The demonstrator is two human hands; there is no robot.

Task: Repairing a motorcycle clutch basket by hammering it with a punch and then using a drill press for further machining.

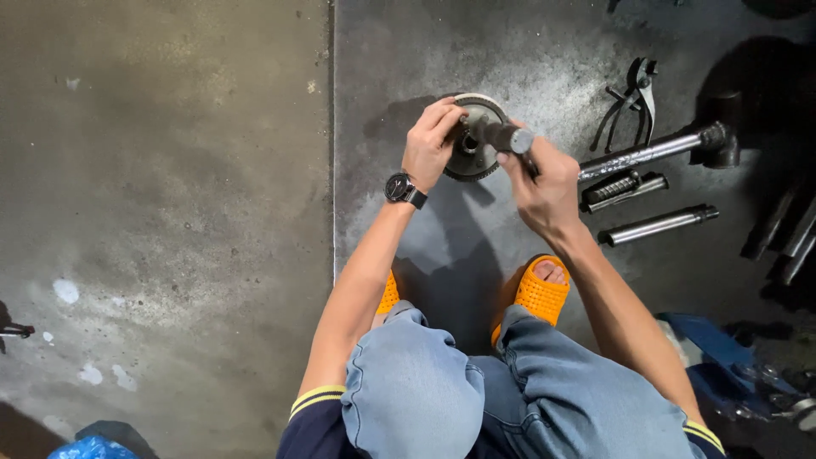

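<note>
A round toothed metal gear assembly (478,161) rests on the dark steel floor plate (544,51) in front of me. My left hand (431,143), with a black wristwatch, grips the gear's left rim. My right hand (542,183) is closed around a dark cylindrical socket tool (508,136) that sits on the gear's centre. The gear's right side is hidden behind that hand and tool.
To the right lie a long hammer-like bar (654,151), a short ribbed tool (620,189), a steel shaft (659,225) and black pliers (633,102). A blue object (714,348) sits lower right. Bare concrete floor (161,212) spreads left. My orange sandals (537,293) are below.
</note>
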